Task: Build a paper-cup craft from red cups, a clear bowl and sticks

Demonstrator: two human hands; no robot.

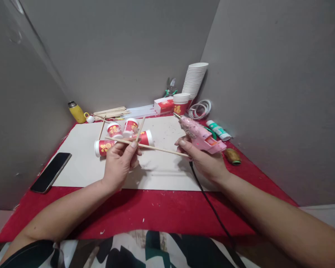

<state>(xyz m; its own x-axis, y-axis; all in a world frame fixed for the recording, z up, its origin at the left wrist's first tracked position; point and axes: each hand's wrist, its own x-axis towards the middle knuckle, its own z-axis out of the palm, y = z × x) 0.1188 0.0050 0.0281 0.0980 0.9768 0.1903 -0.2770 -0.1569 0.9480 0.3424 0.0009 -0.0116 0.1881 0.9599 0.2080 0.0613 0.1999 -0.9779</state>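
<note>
My left hand (123, 158) pinches wooden sticks (162, 149) where a long one and a shorter one cross, above a white board (162, 178). The long stick reaches rightward to the fingers of my right hand (202, 158). Wrapped round the handle of a pink hot glue gun (202, 134), my right hand keeps its metal nozzle pointing up and left. A black cord hangs from the gun. Behind my left hand are red paper cups with white rims: two upright (131, 126) and two on their sides (146, 138), partly hidden by my fingers and the sticks.
At the back lie a bundle of sticks (111, 111), a red-and-white box (164, 105), stacked cups (195, 80) and a coiled cable (200, 109). A phone (51, 172) and a yellow bottle (76, 112) are left; a green-white tube (218, 130) and a thread spool (232, 156) are right. Grey walls surround the red table.
</note>
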